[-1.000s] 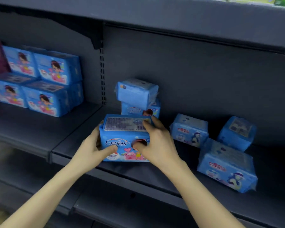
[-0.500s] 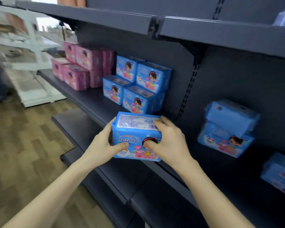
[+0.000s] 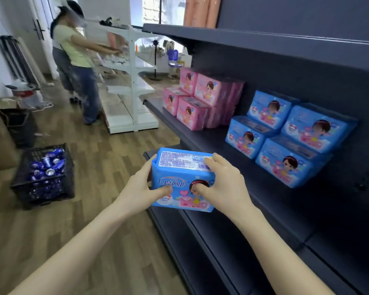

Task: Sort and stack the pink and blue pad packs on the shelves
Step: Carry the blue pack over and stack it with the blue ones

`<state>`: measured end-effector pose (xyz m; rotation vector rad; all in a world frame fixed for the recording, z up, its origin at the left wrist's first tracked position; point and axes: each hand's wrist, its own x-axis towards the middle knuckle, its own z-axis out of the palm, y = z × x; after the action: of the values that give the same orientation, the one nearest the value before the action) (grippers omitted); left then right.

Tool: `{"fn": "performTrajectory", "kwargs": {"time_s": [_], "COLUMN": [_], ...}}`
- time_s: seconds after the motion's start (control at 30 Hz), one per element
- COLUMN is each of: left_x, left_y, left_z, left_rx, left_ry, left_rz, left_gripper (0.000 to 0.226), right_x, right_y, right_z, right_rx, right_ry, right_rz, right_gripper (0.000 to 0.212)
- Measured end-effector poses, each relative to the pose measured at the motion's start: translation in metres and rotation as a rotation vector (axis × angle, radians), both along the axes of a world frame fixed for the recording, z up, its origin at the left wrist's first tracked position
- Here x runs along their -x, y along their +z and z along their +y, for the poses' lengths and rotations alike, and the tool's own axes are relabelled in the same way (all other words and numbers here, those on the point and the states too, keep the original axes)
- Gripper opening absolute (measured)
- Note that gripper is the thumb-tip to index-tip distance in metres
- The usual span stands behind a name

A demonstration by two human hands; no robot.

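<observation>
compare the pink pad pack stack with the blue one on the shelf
The stack of pink plastic pad packs has pink wrappers; the stack of blue plastic pad packs has blue ones. The pink stack sits at the far end of the dark shelf; the blue stack sits nearer the held blue pack. Both show the same cartoon girl.

Centre frame, left hand [image 3: 141, 188] and right hand [image 3: 224, 188] flank a pack [image 3: 182, 182] before the shelf [image 3: 202, 143]; stacked packs [image 3: 249, 135] sit on it upper right, a crate [image 3: 51, 193] lower left.
</observation>
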<state>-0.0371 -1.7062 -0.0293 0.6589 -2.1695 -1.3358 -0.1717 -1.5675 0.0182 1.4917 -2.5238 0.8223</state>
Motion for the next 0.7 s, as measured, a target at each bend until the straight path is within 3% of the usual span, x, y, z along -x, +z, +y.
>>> {"fn": "performTrajectory", "kwargs": {"time_s": [0.37, 0.7], "left_x": [-0.053, -0.039], "left_y": [-0.008, -0.006], "left_z": [-0.079, -0.113], "left_rx": [-0.017, -0.015], "left_ry": [0.140, 0.192], "left_rz": [-0.028, -0.026], "left_gripper": [0.068, 0.063], "right_x": [-0.034, -0.014], "right_y": [-0.004, -0.003], "right_z": [-0.102, -0.145], "right_rx": [-0.005, -0.034], "right_ry": [0.144, 0.219], "right_rz": [-0.009, -0.019], "right_gripper": [0.028, 0.023]}}
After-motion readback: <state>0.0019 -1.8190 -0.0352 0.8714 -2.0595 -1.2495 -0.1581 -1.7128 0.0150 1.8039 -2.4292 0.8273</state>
